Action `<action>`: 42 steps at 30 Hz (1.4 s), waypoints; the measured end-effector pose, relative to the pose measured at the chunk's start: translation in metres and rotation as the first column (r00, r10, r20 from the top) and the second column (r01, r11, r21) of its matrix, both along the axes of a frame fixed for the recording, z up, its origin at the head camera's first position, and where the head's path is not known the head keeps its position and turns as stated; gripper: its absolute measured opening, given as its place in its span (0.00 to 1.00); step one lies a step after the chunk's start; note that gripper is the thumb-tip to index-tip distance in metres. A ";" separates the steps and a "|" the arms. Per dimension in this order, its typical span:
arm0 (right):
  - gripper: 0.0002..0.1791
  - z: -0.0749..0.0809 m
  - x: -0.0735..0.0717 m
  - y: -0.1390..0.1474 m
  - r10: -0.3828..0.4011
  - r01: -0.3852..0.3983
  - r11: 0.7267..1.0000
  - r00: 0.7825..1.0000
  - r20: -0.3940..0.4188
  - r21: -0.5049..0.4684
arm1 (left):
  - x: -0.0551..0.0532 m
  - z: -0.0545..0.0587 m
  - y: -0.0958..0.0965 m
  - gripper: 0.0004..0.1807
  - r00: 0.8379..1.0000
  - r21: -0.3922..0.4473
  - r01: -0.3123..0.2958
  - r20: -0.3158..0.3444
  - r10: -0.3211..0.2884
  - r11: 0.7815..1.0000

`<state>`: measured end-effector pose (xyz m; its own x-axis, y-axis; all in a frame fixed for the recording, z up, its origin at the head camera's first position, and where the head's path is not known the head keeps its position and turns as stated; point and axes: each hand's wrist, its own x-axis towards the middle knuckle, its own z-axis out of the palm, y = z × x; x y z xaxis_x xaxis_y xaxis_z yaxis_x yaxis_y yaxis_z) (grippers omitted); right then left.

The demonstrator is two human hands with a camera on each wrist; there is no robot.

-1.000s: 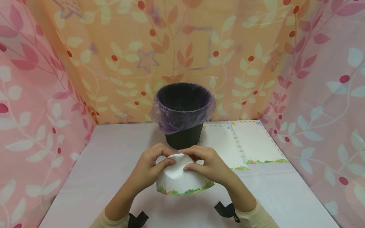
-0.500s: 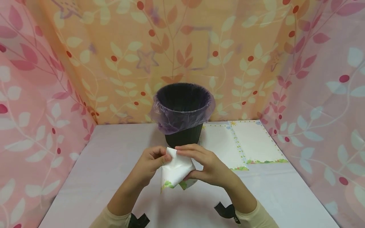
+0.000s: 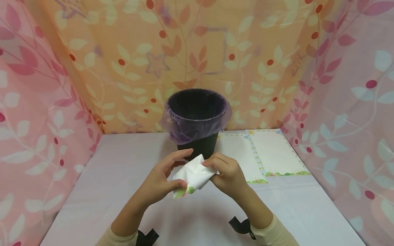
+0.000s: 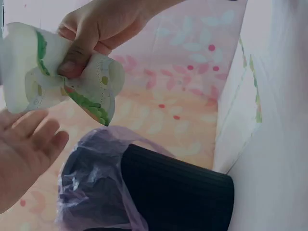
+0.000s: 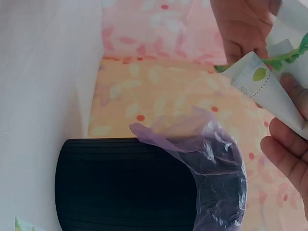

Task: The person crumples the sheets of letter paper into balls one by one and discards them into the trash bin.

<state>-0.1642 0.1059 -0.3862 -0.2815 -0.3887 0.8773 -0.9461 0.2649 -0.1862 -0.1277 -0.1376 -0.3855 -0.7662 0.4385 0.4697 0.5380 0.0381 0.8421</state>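
Note:
A crumpled sheet of white paper (image 3: 195,172) with a green printed border is bunched up above the front of the table. My right hand (image 3: 228,172) pinches it from the right; in the left wrist view the right thumb presses into the folds of the paper (image 4: 53,91). Beside the paper's left end, my left hand (image 3: 164,177) has its fingers spread loosely, the thumb overlapping the paper in the head view. The left wrist view shows those left fingers (image 4: 29,149) extended just below the paper. Right behind both hands stands a black bin (image 3: 200,145) with a purple bag liner (image 3: 187,131).
Two white sheets with printed borders, a nearer sheet (image 3: 237,157) and a farther sheet (image 3: 277,153), lie flat right of the bin. Patterned curtains, orange at the back curtain (image 3: 132,85) and pink at the sides, enclose the white table (image 3: 123,164).
The paper has gone from a broad curved sheet held by both hands to a smaller, folded bundle. The left fingers have loosened and spread, while the right hand has closed around its side.

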 end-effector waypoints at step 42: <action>0.08 0.003 -0.002 0.005 0.289 -0.164 0.954 0.731 0.618 -0.252 | 0.002 0.000 -0.002 0.30 0.973 -0.066 0.228 0.064 -0.224 0.971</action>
